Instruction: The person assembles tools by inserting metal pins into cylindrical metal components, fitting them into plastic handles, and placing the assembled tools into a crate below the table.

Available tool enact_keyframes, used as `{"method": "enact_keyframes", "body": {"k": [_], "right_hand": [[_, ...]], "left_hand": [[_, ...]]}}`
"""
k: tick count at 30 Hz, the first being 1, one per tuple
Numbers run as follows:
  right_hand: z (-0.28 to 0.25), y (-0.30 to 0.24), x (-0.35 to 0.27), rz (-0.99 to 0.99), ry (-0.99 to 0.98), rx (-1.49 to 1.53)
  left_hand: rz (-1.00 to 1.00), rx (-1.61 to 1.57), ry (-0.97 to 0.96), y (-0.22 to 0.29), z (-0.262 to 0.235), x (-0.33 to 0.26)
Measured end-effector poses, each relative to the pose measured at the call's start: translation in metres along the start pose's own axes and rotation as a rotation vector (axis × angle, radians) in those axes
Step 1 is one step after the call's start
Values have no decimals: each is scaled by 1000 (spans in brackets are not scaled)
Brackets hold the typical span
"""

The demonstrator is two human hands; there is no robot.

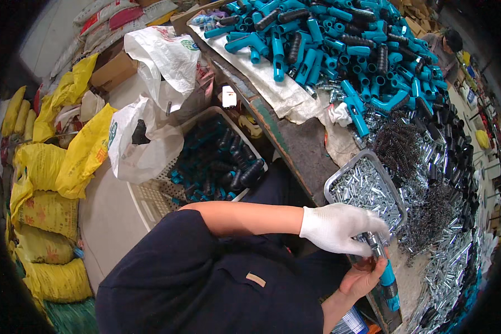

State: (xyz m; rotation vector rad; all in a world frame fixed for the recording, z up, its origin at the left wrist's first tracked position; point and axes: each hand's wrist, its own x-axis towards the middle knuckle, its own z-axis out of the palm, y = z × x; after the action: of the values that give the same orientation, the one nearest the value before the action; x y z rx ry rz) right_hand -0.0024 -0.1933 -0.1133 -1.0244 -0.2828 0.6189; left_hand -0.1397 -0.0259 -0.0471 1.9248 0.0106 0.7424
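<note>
Handle (388,278): teal, pinched by bare right grip (360,278); gloved left grip (339,227) closed on its metal tip.
Tray (333,179): small metal tubes.
Basket (150,203): dark handles, centre left.
Tabletop (300,142): teal handle pile (328,44) at top.

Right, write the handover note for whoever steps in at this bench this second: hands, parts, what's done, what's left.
Left hand, in a white glove, grips the metal end of a teal handle part.
Right hand, bare, holds the same part from below, low at the bench edge.
The metal tray of small silver sleeves sits just beyond the hands; dark springs lie past it.
Done: the white crate on the floor to the left holds teal and black pieces.
Left: a big pile of teal handles at the far end of the bench, plus loose silver and black parts along the right.
</note>
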Motion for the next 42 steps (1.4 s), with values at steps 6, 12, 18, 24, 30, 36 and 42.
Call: {"method": "enact_keyframes", "body": {"k": [6, 12, 18, 24, 30, 36, 42], "right_hand": [[4, -7, -2, 0, -58, -48], [10, -13, -8, 14, 66, -68], [5, -13, -19, -47, 54, -100], [-4, -19, -31, -29, 76, -68], [-6, -22, -38, -58, 123, -85], [-18, -20, -33, -6, 95, -46], [-12, -16, -21, 20, 230, -106]], "left_hand": [[-152, 49, -138, 1, 1, 6], [-405, 45, -301, 5, 3, 6], [-101, 55, -144, 10, 8, 5], [9, 125, -50, 18, 16, -4], [102, 100, 13, 21, 20, -2], [-137, 191, -253, 3, 30, 6], [-440, -157, -292, -10, 36, 5]]}}
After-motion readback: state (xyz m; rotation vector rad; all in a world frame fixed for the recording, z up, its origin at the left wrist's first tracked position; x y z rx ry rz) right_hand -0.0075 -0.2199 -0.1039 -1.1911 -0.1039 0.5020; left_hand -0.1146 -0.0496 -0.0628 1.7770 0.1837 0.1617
